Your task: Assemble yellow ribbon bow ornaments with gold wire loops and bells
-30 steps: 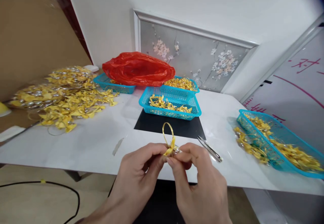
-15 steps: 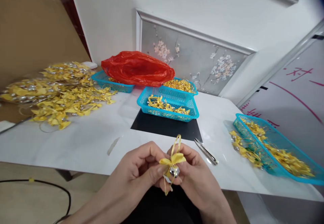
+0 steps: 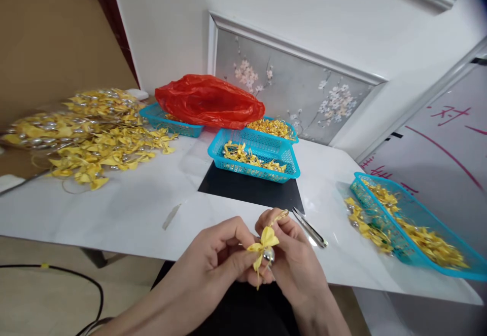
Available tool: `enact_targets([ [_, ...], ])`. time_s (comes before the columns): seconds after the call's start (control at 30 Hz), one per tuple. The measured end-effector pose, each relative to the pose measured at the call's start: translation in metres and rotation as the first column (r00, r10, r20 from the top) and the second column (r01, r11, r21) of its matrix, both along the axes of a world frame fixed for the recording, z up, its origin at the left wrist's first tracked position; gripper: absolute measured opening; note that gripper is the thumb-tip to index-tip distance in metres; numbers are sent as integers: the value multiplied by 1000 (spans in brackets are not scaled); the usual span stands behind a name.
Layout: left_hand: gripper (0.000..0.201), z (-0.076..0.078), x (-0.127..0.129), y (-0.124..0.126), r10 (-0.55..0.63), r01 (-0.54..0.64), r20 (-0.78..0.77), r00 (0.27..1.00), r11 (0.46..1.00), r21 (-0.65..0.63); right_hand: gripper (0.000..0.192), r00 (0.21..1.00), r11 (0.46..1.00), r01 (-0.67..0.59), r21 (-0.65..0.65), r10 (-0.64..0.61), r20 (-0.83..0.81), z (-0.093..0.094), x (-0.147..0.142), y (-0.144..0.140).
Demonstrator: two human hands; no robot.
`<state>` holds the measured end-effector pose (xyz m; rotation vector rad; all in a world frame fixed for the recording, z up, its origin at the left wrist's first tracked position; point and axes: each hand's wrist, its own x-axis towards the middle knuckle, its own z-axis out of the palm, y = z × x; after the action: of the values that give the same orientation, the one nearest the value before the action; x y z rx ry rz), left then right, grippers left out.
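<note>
Close to my body, just off the table's front edge, a yellow ribbon bow (image 3: pixel 268 237) with a silver bell (image 3: pixel 269 254) and a gold cord loop (image 3: pixel 280 216) is between my hands. My left hand (image 3: pixel 224 255) pinches the bow's left petals between thumb and forefinger. With its fingers curled, my right hand (image 3: pixel 294 255) grips the gold cord above the bow, beside the bell. The lower cord ends hang beneath the bell, and some fingertips are hidden behind the bow. Silver tweezers (image 3: pixel 310 228) lie on the table just right of my right hand.
A blue basket (image 3: pixel 253 173) of bows sits on a black mat (image 3: pixel 243 189). Another blue basket (image 3: pixel 414 209) stands at the right, loose bows beside it. Piled bows (image 3: pixel 110 148) cover the table's left. A red plastic bag (image 3: pixel 209 100) rests on baskets at the back.
My right fingers have risen onto the cord loop, which has tipped from upright to the right. The bow has turned and tilted, and both hands have shifted slightly right.
</note>
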<state>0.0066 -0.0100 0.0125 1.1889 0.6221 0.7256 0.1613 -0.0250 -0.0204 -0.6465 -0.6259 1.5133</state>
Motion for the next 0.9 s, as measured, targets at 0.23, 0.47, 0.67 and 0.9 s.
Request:
enact_targets([
  [0.23,20,-4,-2,4,2,0,33,999,998,-63,26,989,988,-82,-130,65,-132,-9,-11,-5],
  [0.47,21,0,-2,0,-26,28,39,999,998,-55,19,981,981,-133,-138,111,-157,-13,-6,-11],
  [0.67,19,-3,-2,2,-2,3,17,1000,999,-50,14,999,999,23,-37,-24,-30,-11,-6,-9],
  [0.9,14,-8,-6,6,38,-36,51,998,998,-42,8,991,992,72,105,-82,101,-12,-6,-11],
])
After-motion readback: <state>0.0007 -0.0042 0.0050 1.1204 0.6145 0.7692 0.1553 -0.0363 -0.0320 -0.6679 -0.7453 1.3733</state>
